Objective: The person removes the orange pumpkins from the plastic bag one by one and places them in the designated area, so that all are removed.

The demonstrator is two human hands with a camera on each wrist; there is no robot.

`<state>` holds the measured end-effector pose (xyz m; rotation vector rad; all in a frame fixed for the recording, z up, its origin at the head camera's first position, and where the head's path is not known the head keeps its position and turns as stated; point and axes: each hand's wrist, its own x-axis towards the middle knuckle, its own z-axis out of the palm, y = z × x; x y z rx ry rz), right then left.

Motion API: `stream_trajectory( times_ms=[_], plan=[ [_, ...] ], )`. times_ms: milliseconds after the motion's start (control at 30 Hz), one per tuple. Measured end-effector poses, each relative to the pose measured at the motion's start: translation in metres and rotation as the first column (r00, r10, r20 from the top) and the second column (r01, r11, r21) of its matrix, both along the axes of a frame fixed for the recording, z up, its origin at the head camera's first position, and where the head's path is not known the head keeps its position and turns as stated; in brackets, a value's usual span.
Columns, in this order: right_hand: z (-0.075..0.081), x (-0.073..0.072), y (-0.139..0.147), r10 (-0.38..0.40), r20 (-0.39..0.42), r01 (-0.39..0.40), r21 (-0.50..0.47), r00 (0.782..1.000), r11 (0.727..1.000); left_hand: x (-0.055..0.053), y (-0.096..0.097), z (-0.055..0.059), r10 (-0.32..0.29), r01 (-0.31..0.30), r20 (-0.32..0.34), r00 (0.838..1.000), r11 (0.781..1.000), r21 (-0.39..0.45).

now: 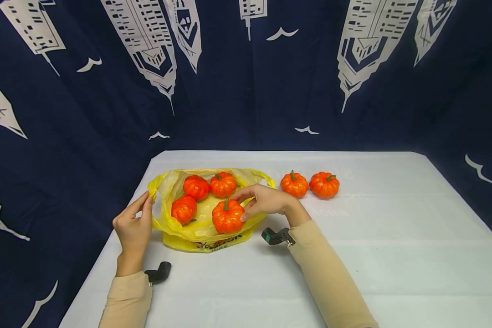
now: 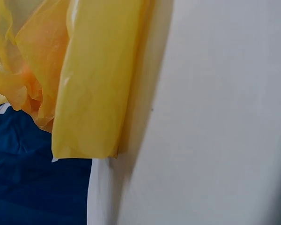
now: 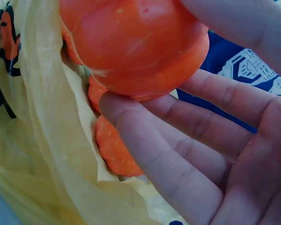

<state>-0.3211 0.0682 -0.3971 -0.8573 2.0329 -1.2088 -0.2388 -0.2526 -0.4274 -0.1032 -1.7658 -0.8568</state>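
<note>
A yellow plastic bag [image 1: 208, 232] lies on the table with its mouth spread wide. My left hand [image 1: 134, 230] pinches the bag's left handle between thumb and fingers; the left wrist view shows only the bag's side [image 2: 96, 84]. Over the near right part of the opening, my right hand [image 1: 270, 200] grips a small orange pumpkin [image 1: 225, 219] with a green stem. From the right wrist view, thumb and fingers surround that pumpkin [image 3: 136, 47]. Inside the bag sit three more pumpkins: one at back left [image 1: 196, 187], one at back right [image 1: 223, 185], one at front left [image 1: 184, 210].
Right of the bag, two more orange pumpkins, one nearer [image 1: 294, 184] and one farther right [image 1: 325, 185], stand side by side on the white table [image 1: 393, 246]. A dark blue curtain [image 1: 250, 91] with white building prints hangs behind.
</note>
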Motion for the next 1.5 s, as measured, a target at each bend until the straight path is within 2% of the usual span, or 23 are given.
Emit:
stream_trajectory(
  times_ms=[300, 533, 700, 1133, 1333, 1500],
  plan=[
    [-0.009, 0.006, 0.014, -0.032, 0.026, 0.032, 0.003, 0.999, 0.999, -0.001, 0.003, -0.002, 0.002, -0.002, 0.011, 1.0, 1.0, 0.0],
    [-0.013, 0.009, 0.022, -0.02, 0.03, 0.022, -0.043, 0.999, 0.999, -0.002, 0.005, -0.002, 0.002, -0.002, 0.012, 1.0, 1.0, 0.002],
    [-0.009, 0.009, 0.03, -0.014, 0.043, 0.017, -0.066, 0.999, 0.998, -0.003, 0.006, -0.003, 0.002, -0.002, 0.014, 1.0, 1.0, 0.003],
    [0.002, 0.007, 0.053, -0.001, -0.034, -0.003, -0.12, 0.999, 0.993, -0.002, 0.007, -0.003, 0.009, -0.009, -0.001, 1.0, 1.0, 0.005],
    [0.009, 0.009, 0.06, -0.034, -0.02, 0.031, -0.136, 0.999, 0.99, 0.0, 0.006, -0.004, 0.009, -0.009, 0.0, 1.0, 1.0, 0.011],
    [0.015, 0.012, 0.069, -0.099, -0.015, 0.094, -0.18, 0.995, 0.979, 0.0, 0.006, -0.003, 0.005, -0.005, -0.004, 1.0, 1.0, 0.01]
  ],
)
